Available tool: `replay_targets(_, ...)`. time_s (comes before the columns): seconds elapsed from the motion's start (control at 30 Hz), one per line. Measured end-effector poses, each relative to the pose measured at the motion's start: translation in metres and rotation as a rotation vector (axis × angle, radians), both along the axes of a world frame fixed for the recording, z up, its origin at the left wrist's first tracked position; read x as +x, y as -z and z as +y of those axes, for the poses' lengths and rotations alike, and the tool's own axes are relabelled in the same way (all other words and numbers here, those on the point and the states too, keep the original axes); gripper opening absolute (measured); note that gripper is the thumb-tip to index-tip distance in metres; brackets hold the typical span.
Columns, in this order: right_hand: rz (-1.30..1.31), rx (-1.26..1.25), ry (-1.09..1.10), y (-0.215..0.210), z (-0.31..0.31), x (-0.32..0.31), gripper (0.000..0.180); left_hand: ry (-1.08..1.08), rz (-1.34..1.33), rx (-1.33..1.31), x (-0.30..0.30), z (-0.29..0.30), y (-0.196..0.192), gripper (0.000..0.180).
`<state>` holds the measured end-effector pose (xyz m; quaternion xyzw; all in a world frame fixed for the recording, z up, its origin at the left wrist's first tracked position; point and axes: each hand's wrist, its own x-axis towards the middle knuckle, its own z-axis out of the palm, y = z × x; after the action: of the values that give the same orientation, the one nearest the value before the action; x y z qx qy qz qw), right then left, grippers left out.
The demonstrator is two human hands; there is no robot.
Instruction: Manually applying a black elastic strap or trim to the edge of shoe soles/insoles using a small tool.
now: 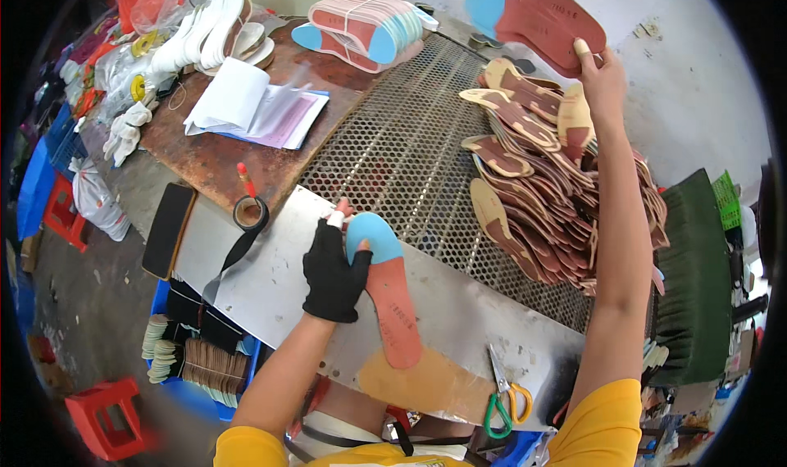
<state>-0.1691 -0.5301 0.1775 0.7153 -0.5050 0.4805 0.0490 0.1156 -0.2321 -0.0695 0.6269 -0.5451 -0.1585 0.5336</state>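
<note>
**A:** Left hand [334,272] in a black fingerless glove, low and near — fingers and thumb closed on the blue toe end of an insole [387,291], whose reddish-brown heel lies flat on the metal sheet [270,278], pointing toward the person.

**B:** And the right hand [601,74]?

**A:** Bare arm stretched far out to the right, hand closed around a fanned stack of reddish insoles [551,16], held up above the far edge of the bench.

**B:** What's under that arm?

**A:** A big loose heap of tan-and-brown insoles [541,172] on the perforated mesh top [393,139], right of centre. The mesh meets the smooth sheet near the left hand; a worn brown board [213,160] sits to the left.

**B:** Other bits on the surfaces?

**A:** Green-and-yellow-handled scissors [504,393] at the near edge, a roll of black tape [250,213] left of the gloved hand, open papers [254,106] on the board, and a banded bundle of pink-and-blue insoles [365,24] at the far end.

**B:** Any containers?

**A:** A blue crate [193,389] on the floor, near left — stacks of pale and brown cut pieces inside. A red stool [102,414] stands beside it on grey concrete.
</note>
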Motion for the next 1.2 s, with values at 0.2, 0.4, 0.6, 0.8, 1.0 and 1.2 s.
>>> replay_targets(0.2, -0.734, 0.459, -0.277, 0.048, 0.149, -0.008, 0.035, -0.049, 0.035, -0.111, 0.004, -0.007, 0.009, 0.044)
replay_targets(0.4, -1.334, 0.695, -0.308, 0.150, 0.373, 0.018, 0.032, -0.032, 0.329, -0.192, 0.018, -0.013, 0.024, 0.039)
replay_targets(0.6, -1.234, 1.017, -0.218, 0.220, 0.427, 0.004, 0.041, -0.004, 0.266, -0.143, -0.016, 0.075, -0.025, 0.037)
replay_targets(0.8, -0.407, 0.823, 0.068, 0.188, 0.461, -0.045, 0.040, 0.402, 0.211, 0.119, 0.003, 0.186, -0.047, 0.014)
replay_targets(1.0, -0.417, 0.924, -0.208, 0.194, 0.543, -0.065, 0.024, 0.569, -0.090, 0.741, 0.078, 0.286, 0.045, 0.017)
replay_targets(1.2, -0.354, 1.135, -0.401, 0.208, 0.574, -0.031, 0.025, 0.489, -0.210, 0.699, 0.088, 0.359, 0.136, 0.031)
